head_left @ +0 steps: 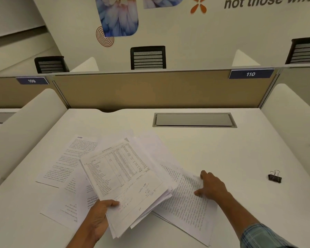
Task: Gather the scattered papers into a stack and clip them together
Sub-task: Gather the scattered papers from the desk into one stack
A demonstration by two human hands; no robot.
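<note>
The left hand (98, 216) pinches the gathered bundle (125, 176) at its near corner; the sheets look thin, limp and prone to slide, so an edge grip suits; the right hand (211, 187) presses flat on a loose sheet (184, 204) on the desk (222, 151); the binder clip (275, 177) lies well apart

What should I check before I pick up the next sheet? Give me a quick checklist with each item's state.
1. Left hand grips the bundle firmly: ok, thumb on top.
2. Right hand is on the text sheet: ok, fingers spread flat.
3. Bundle edges squared: not ok, the sheets fan out.
4. All papers gathered: not ok, loose sheets lie on the desk at left.
5. Binder clip located: ok, on the desk to the right, apart from the papers.
6. More pages under the text sheet: cannot tell.
</note>
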